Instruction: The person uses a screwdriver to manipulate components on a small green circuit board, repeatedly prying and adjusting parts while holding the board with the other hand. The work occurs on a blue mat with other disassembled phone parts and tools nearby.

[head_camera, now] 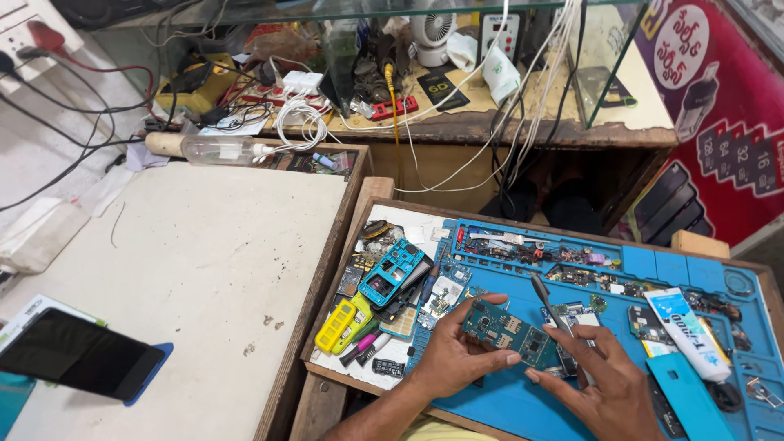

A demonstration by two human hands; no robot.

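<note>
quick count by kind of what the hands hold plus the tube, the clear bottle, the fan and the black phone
circuit board, in left hand: 1
tweezers, in right hand: 1
white tube on blue mat: 1
clear bottle: 1
white fan: 1
black phone: 1
total: 6

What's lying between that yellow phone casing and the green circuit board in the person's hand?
In the head view, between the yellow casing and the circuit board lie a blue phone frame and loose phone parts.
</note>
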